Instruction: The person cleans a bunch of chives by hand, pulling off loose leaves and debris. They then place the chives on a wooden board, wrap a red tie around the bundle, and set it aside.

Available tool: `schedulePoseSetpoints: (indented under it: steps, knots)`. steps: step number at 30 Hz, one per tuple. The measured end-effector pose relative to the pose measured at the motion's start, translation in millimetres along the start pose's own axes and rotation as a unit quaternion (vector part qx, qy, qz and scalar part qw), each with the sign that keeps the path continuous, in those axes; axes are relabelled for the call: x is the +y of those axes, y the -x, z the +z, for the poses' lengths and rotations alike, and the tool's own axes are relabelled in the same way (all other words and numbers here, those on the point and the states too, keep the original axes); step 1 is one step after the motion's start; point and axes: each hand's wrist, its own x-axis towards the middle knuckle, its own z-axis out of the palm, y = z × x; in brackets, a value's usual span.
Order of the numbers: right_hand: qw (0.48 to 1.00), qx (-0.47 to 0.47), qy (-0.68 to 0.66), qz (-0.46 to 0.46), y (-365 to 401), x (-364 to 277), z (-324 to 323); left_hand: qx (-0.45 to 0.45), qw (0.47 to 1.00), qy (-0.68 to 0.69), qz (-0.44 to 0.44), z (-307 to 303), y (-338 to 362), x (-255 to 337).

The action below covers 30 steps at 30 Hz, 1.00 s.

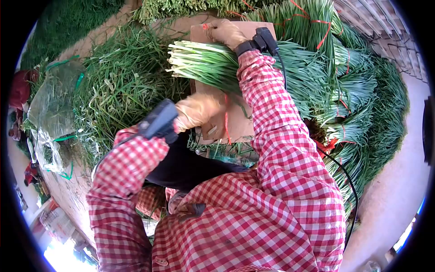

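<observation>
A bunch of garlic chives [199, 63], pale stem ends to the left, lies across a brown cardboard sheet [240, 127]. A red string [226, 120] shows below the bunch, hanging over the cardboard; its stretch beneath the chives is hidden. At the cardboard's top edge, beyond the bunch, my right hand [226, 34] is gloved and closed, with a bit of red string at its fingertips. My left hand [199, 111], also gloved, is smeared by motion just below the stems and near the lower string. Its fingers cannot be made out. Both wrists wear black devices.
Tied chive bunches [349, 90] are stacked along the right, and another [303, 22] lies at the top. Loose green leaves [122, 86] heap up on the left beside a clear plastic bag [54, 104]. A black cable [346, 174] runs past my right arm. Other people appear at far left.
</observation>
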Motion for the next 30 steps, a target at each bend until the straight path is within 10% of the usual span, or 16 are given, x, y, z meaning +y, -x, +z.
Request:
schedulePoseSetpoints:
  steps: [3,5,8,14,21,25,28,30]
  knots:
    - [1.0,0.012,0.003,-0.019,-5,6,4,-0.276,0.843,0.456,-0.073,-3,-37,6]
    - [0.999,0.019,-0.008,-0.027,-6,8,6,-0.262,0.804,0.503,-0.179,-22,-50,11]
    - [0.996,0.037,-0.038,-0.069,-9,15,10,-0.165,0.931,0.327,0.0,20,-30,18]
    - [0.996,0.074,-0.011,-0.052,-1,4,3,-0.171,0.971,0.161,0.044,1,-29,29]
    - [0.995,0.048,0.088,-0.025,-14,21,22,-0.092,0.926,0.282,-0.234,25,50,35]
    - [0.977,0.122,0.171,-0.03,-13,19,28,-0.036,0.798,0.52,-0.303,-74,-2,22]
    - [0.99,0.097,0.083,-0.056,4,3,15,0.07,0.529,0.757,-0.377,-74,-25,28]
    - [0.983,0.137,0.097,-0.08,6,8,25,0.114,0.453,0.782,-0.413,-87,-45,18]
